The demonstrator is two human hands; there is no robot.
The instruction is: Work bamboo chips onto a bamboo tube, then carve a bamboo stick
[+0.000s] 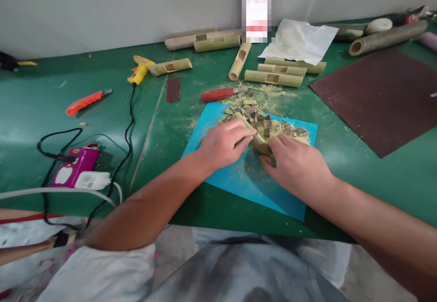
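Observation:
My left hand [223, 143] is closed around a short bamboo tube [256, 139] that lies on a blue sheet [239, 179]. My right hand [296, 164] grips the tube's near end with curled fingers. A pile of bamboo chips and sawdust [269, 124] lies just beyond the tube on the sheet. A red-handled knife [221, 94] rests past the sheet's far edge, apart from both hands.
Several cut bamboo tubes [273, 78] lie at the back of the green table [41, 106], with a yellow glue gun [139, 70], an orange utility knife [85, 103], a purple power strip [77, 165], a white paper [300, 40] and a dark brown sheet [382, 97] at right.

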